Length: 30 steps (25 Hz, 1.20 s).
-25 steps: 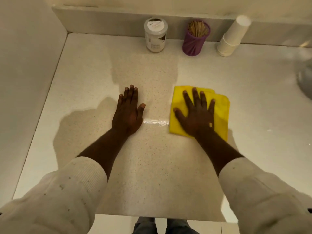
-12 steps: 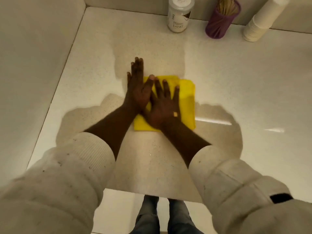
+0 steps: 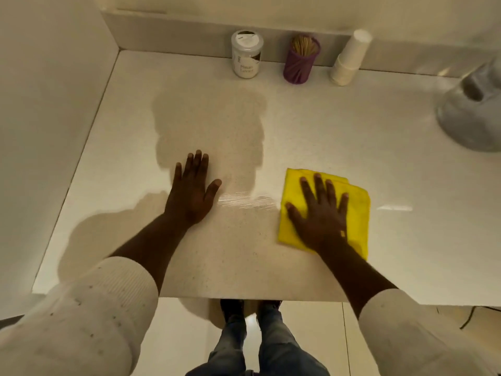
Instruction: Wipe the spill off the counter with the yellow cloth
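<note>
A folded yellow cloth (image 3: 357,213) lies flat on the pale speckled counter (image 3: 325,126), right of centre. My right hand (image 3: 320,213) presses down on it, palm flat and fingers spread. A thin streaky wet smear (image 3: 246,201) glistens on the counter just left of the cloth. My left hand (image 3: 192,191) rests flat on the bare counter at the smear's other end, fingers apart and holding nothing.
Along the back wall stand a white lidded jar (image 3: 246,57), a purple toothpick holder (image 3: 301,59) and a leaning stack of paper cups (image 3: 349,58). A grey rounded object (image 3: 474,109) sits at the far right. A wall borders the counter on the left.
Half a second ago the cloth was beside my left hand, thumbs touching. My right hand has slid it back to the right, leaving a wet streak between the hands.
</note>
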Motion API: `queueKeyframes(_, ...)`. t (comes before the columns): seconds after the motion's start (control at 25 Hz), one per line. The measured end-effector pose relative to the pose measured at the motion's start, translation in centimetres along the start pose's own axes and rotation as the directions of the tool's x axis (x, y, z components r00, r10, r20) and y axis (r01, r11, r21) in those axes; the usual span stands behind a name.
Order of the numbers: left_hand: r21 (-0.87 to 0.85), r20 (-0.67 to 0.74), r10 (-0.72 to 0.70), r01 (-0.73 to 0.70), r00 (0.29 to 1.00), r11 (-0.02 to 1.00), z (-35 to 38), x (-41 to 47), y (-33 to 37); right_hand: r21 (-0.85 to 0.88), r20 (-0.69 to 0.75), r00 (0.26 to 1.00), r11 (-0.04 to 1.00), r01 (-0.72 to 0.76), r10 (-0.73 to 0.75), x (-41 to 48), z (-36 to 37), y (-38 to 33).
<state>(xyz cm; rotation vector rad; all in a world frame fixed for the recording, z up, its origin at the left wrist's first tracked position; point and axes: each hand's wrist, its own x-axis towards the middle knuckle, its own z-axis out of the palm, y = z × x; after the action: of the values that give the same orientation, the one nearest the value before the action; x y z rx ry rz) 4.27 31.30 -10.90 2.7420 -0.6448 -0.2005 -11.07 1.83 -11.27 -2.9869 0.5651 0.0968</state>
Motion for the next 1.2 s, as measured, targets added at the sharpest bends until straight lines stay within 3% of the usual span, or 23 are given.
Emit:
queueKeyframes(0.16, -0.031, -0.007, 0.018, -0.019, 1.000, 0.999, 0.1, -0.2, 0.3, -0.001, 0.012, 0.999, 0.999, -0.041, 0.041, -0.5, 0.0, -1.2)
queueKeyframes(0.36, -0.048, -0.020, 0.039, -0.040, 0.999, 0.998, -0.3, 2.0, 2.1, 0.085, -0.019, 0.939, 0.935, 0.345, -0.345, -3.0, 1.8, -11.7)
queueKeyframes(0.48, -0.024, -0.005, 0.058, -0.058, 0.998, 0.998, -0.1, 3.2, 2.6, 0.096, -0.025, 0.909, 0.904, 0.417, -0.417, -2.5, 2.1, -12.1)
queueKeyframes(0.64, -0.002, 0.012, 0.041, -0.041, 0.999, 0.999, -0.1, 4.8, 2.6, 0.034, -0.034, 0.992, 0.992, 0.126, -0.124, 2.0, 0.3, -2.8)
queueKeyframes(0.72, -0.001, -0.002, 0.024, -0.024, 1.000, 1.000, -0.4, 6.1, 2.5, 0.032, -0.027, 0.999, 0.999, -0.037, 0.038, 4.6, -1.0, 2.7)
queueKeyframes(0.84, 0.017, 0.001, 0.013, -0.013, 1.000, 1.000, -0.5, 7.7, 2.1, 0.030, 0.019, 0.985, 0.985, -0.170, 0.170, 8.4, -2.0, 6.5)
queueKeyframes(0.96, 0.015, -0.001, -0.008, 0.008, 1.000, 1.000, 0.0, 8.4, 1.8, 0.036, 0.008, 0.979, 0.979, -0.202, 0.202, 12.6, -1.7, 5.8)
queueKeyframes(1.2, -0.069, -0.058, 0.039, -0.043, 0.998, 0.997, 0.2, 8.3, 1.3, 0.070, -0.025, 0.996, 0.994, -0.086, 0.088, 21.1, -1.3, -1.5)
